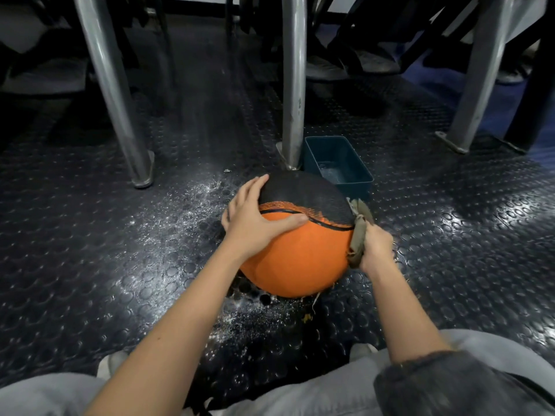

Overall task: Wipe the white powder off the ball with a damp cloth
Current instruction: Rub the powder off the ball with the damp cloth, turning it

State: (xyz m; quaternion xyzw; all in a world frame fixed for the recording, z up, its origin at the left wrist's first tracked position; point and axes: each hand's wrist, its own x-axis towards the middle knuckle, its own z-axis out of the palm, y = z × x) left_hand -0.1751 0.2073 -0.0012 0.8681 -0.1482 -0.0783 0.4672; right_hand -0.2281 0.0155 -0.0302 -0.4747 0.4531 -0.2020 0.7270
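this is looking like a shared hall or canteen rather than a home. a dark studded rubber floor (90,265) is running wall to wall, steel legs (292,85) are standing at 11, 12 and 1 o'clock on bolted plates (450,142), and seated people's shoes (326,69) are showing at 12 o'clock.

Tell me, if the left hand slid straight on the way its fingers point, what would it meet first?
Probably the metal leg behind the ball, once the left hand clears the ball's black top; depth is unclear.
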